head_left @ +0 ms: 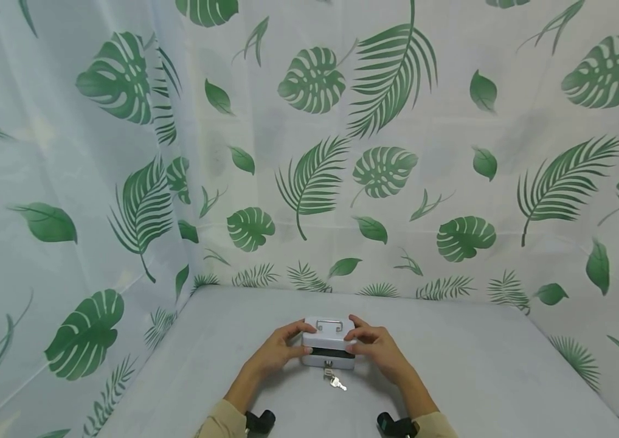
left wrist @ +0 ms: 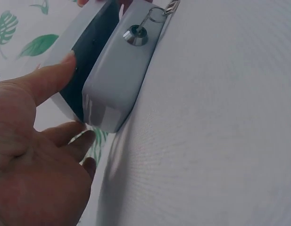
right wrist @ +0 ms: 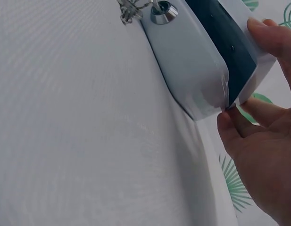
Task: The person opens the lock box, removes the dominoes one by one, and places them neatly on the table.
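Note:
A small white metal cash box [head_left: 328,362] stands on the white tabletop, its lid [head_left: 327,342] raised a little at the front. A dark gap shows between lid and base. On top lies a silver carrying handle [head_left: 329,322]. One key sits in the round front lock [left wrist: 136,36]; a ring joins it to more keys [head_left: 335,382] lying before the box. My left hand [head_left: 272,353] holds the lid at its left end, thumb at the front edge. The right hand [head_left: 379,351] grips the opposite end likewise, thumb [right wrist: 268,35] on the lid's front. The box's inside is hidden.
White tabletop cloth [head_left: 484,371] spreads around the box on all sides. A white curtain with green leaf prints [head_left: 441,182] hangs behind the table and along its left and right sides. Dark wrist cameras [head_left: 260,421] sit by both sleeves.

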Tool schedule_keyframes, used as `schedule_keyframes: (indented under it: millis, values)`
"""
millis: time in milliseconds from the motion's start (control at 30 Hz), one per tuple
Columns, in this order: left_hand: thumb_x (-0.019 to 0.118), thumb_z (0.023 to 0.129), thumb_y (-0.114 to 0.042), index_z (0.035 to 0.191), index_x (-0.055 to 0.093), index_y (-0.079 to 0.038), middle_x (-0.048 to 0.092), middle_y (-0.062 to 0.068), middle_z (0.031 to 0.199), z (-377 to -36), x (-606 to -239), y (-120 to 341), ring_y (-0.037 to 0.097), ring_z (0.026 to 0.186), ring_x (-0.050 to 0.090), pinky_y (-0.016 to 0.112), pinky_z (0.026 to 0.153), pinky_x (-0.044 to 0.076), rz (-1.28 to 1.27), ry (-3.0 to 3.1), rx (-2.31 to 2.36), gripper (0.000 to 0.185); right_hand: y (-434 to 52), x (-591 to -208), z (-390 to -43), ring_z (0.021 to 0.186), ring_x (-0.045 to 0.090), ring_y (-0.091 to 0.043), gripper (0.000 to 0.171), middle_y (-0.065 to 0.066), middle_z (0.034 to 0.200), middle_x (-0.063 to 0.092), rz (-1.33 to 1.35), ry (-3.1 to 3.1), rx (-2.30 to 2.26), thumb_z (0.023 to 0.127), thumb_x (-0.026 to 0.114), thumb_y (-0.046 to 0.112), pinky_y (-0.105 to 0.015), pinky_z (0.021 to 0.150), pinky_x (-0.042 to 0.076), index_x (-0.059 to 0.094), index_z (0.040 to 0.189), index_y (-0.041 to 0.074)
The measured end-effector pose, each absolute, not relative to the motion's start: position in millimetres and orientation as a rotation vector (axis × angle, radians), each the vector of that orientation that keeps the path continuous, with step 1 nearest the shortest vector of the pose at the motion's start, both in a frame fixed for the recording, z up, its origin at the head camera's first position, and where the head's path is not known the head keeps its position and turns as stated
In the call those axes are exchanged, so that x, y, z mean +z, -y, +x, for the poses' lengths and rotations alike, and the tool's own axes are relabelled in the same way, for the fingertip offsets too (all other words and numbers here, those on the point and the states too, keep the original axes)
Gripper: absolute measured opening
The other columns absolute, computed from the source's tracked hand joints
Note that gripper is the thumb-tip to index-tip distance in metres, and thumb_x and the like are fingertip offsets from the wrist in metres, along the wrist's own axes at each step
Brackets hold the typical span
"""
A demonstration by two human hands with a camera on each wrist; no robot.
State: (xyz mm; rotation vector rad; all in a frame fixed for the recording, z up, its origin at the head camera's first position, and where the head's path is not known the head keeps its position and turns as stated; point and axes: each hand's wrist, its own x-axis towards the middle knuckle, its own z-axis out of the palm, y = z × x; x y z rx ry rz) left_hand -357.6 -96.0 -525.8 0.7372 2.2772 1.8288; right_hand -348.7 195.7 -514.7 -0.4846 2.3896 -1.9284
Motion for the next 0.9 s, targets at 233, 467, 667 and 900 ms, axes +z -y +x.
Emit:
schedule_keyframes:
  millis: [233,467,667,900]
  values:
    - [0.077,0.094,-0.016,0.130,0.071,-0.017,0.037,0.019,0.167,-357.6,-526.5,95.5,0.038,0.159,0.024,0.063,0.129,0.016,0.735,-2.258,1.874,0.037,-194.4,-517.9,-351.7,0.159,0.027,-0.037,0.019,-0.016,0.165,0.040,-0.408,-2.343,-1.995,0.084,0.080,0.007,-0.061,0.127,0.025,0.078,0.102,0.002]
    - [0.074,0.096,-0.017,0.135,0.068,-0.017,0.028,0.016,0.171,-357.9,-524.4,94.5,0.037,0.160,0.021,0.059,0.128,0.024,0.774,-2.267,1.885,0.039,-190.9,-516.0,-352.2,0.159,0.026,-0.040,0.022,-0.011,0.164,0.044,-0.353,-2.303,-2.056,0.086,0.080,0.010,-0.069,0.126,0.014,0.076,0.105,0.000]
    - [0.074,0.097,-0.018,0.136,0.068,-0.016,0.030,0.017,0.170,-359.6,-523.3,93.2,0.037,0.159,0.025,0.060,0.126,0.028,0.770,-2.272,1.910,0.039,-189.1,-512.6,-350.3,0.159,0.024,-0.039,0.024,-0.009,0.162,0.048,-0.378,-2.267,-2.119,0.087,0.079,0.008,-0.066,0.127,0.018,0.074,0.107,-0.003]
    - [0.072,0.098,-0.018,0.138,0.066,-0.016,0.034,0.014,0.169,-357.8,-522.8,91.5,0.034,0.160,0.025,0.055,0.129,0.025,0.750,-2.260,1.937,0.040,-190.1,-512.9,-349.8,0.160,0.024,-0.037,0.033,-0.009,0.162,0.047,-0.413,-2.254,-2.127,0.086,0.082,0.012,-0.066,0.127,0.018,0.072,0.113,-0.004]
